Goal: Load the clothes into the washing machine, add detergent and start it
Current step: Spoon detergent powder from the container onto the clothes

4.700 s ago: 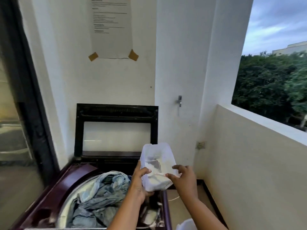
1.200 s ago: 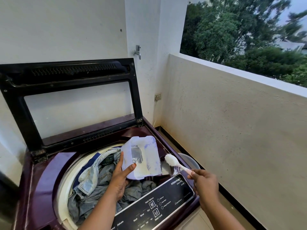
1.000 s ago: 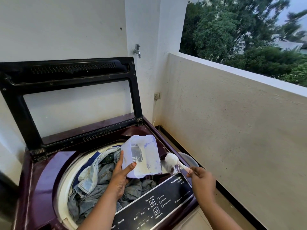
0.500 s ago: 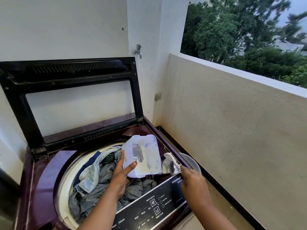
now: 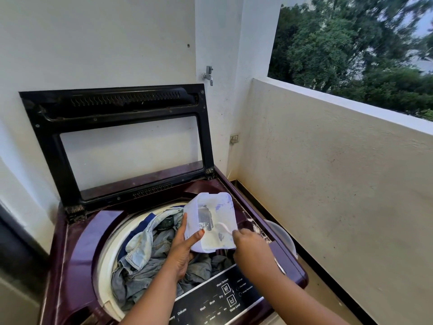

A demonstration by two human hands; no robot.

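Observation:
A maroon top-load washing machine (image 5: 77, 249) stands with its black lid (image 5: 121, 141) raised against the wall. Denim clothes (image 5: 145, 259) fill the drum. My left hand (image 5: 181, 249) holds a translucent white detergent tub (image 5: 210, 221) tilted over the drum's right side, with white powder in its bottom. My right hand (image 5: 253, 249) reaches into the tub's mouth, gripping a white scoop (image 5: 223, 227) whose bowl lies inside the tub. Spilled powder (image 5: 255, 228) dots the machine's right rim.
The black control panel (image 5: 218, 303) with wash labels lies below my arms. A white bucket (image 5: 281, 235) sits on the floor right of the machine. A tap (image 5: 208, 75) sticks out of the wall; a low cream parapet wall (image 5: 339, 179) runs along the right.
My right hand has carried the scoop left from over the machine's right rim into the tub. Earlier the view dropped from the wall to the drum. My left hand keeps the tub still.

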